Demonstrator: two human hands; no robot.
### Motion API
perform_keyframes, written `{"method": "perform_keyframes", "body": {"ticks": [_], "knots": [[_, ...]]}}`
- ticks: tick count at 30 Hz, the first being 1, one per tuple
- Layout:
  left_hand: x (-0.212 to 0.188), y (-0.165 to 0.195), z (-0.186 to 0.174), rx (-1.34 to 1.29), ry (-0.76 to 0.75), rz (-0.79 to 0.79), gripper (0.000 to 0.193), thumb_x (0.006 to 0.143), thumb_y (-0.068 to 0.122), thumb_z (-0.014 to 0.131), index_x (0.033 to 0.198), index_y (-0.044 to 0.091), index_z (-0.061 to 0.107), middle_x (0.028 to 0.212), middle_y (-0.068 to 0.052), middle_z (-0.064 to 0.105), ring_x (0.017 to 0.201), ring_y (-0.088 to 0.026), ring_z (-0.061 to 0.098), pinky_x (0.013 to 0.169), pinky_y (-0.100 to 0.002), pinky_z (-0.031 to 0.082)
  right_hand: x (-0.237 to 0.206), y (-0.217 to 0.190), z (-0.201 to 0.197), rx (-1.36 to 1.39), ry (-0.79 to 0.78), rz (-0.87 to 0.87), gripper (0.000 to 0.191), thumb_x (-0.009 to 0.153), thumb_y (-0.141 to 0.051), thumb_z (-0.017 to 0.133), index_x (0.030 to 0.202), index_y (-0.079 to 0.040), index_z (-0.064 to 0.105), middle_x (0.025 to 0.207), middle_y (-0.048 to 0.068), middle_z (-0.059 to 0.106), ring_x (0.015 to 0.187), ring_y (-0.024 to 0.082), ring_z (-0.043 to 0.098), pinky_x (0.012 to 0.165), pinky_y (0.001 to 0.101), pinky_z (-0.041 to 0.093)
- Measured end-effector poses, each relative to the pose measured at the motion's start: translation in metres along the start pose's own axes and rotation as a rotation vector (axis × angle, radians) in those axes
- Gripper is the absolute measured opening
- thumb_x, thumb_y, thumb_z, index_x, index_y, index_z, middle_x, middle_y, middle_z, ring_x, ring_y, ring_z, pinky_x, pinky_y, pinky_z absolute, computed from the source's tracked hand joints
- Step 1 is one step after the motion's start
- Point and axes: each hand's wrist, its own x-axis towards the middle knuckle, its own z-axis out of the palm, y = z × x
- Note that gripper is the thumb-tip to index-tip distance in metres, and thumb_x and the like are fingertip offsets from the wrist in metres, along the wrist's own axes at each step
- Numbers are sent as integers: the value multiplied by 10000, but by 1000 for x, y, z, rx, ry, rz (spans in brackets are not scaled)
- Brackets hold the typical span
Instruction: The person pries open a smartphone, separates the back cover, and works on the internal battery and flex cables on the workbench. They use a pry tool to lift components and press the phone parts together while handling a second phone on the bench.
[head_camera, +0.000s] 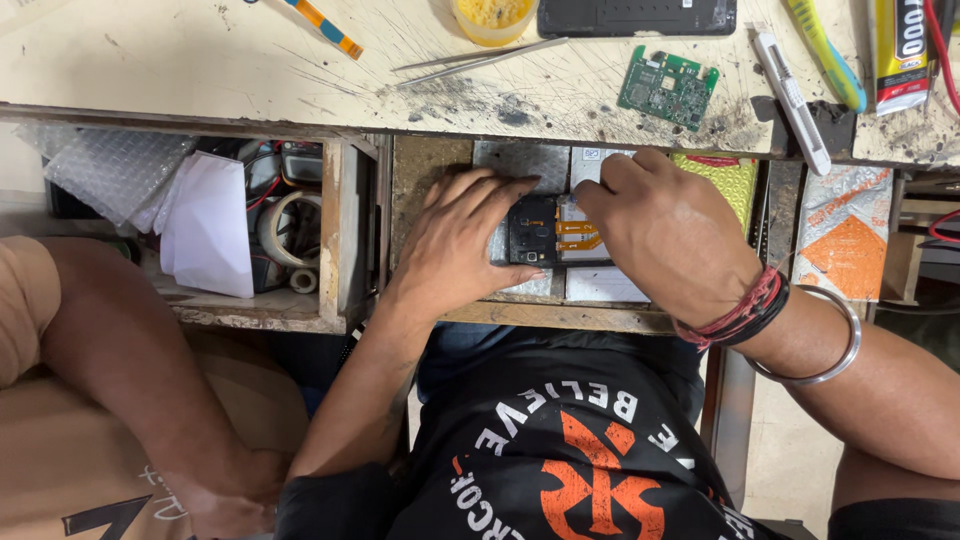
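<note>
Phone frame (533, 232), black with an orange flex cable (578, 235) beside it, lies in an open drawer (425, 165) under the edge of the workbench (200, 60). It rests on a bed of grey and white packets that fill the drawer. The left hand (462, 238) lies flat over the frame's left side, fingers spread and pressing down, thumb tip touching its lower edge; it grips nothing. The right hand (672, 235) comes in from the frame's right, fingers curled with their tips on the packets just above and beside the cable; whether it pinches anything, I cannot tell. Red and black threads and a steel bangle (835, 345) circle that wrist.

Right of the frame, in the same drawer, sits a yellow padded envelope (725, 180). Above the frame, on the workbench, lie a green circuit board (667, 88), tweezers (480, 58), a yellow pot (492, 18) and a dark phone back (636, 16). Further right are a white knife (792, 100) and a glue tube (900, 50). Left of the frame, an open compartment holds bubble wrap (105, 165), white paper and a tape roll (290, 228). Another person's arm (120, 360) reaches in well to the frame's lower left.
</note>
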Motion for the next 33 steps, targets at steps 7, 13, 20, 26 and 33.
{"method": "perform_keyframes", "body": {"ticks": [7,13,20,26,33], "knots": [[-2,1,-2,2,5,-9,965,602,491,925,1419,137,553,1296,-88,634,1320,-304,495,1137,-512,356,6,-8,-3,-85,-41,-9,151,736,-108,663,877,-77,706,864,73,622,890,249,645,726,327,557],[0,3,-3,-2,-13,-17,934,597,462,931,1394,142,562,1328,-84,629,1310,-303,498,1102,-498,367,19,-11,-5,-106,-46,-138,106,746,-129,673,839,-92,709,864,70,625,878,240,650,705,314,562],[0,-1,-1,-23,-6,-4,935,618,458,925,1412,134,555,1308,-77,636,1290,-291,513,1103,-495,372,20,-2,-1,-118,-144,12,112,793,-124,664,883,-93,723,872,86,649,829,238,699,675,344,582],[0,-1,0,-10,4,0,935,614,465,923,1405,125,558,1308,-82,635,1292,-298,509,1106,-504,366,22,-8,-2,-219,-254,11,115,783,-146,662,868,-93,717,844,71,655,792,224,696,628,319,578],[2,3,0,9,-25,-36,906,611,477,929,1360,103,581,1315,-114,629,1300,-314,505,1106,-502,362,28,-5,-3,-187,-32,-262,64,762,-147,666,783,-103,708,804,34,638,794,197,670,600,290,572]]}}
